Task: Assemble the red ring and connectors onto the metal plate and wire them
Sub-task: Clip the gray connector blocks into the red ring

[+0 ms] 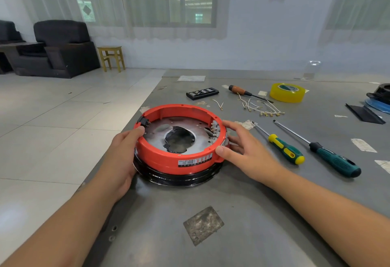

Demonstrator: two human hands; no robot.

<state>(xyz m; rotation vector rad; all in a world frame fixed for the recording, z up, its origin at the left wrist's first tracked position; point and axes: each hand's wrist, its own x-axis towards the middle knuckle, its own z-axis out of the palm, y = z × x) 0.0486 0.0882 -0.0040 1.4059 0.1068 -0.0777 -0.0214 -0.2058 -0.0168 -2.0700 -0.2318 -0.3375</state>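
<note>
Grey table [263,193], red ring [168,161] around metal plate [156,142]

Red ring [168,161], bright orange-red, wearing a black-and-white label with red stripes, over a silvery plate [156,140] and a glossy black base [179,179]. Grey table [263,193]. Yellow tape [287,92] (green-and-white print on its core). One screwdriver [286,149] is green and yellow, another [335,159] teal and black, the third [238,90] orange-brown. White wires [253,104], brassy tips.
</note>
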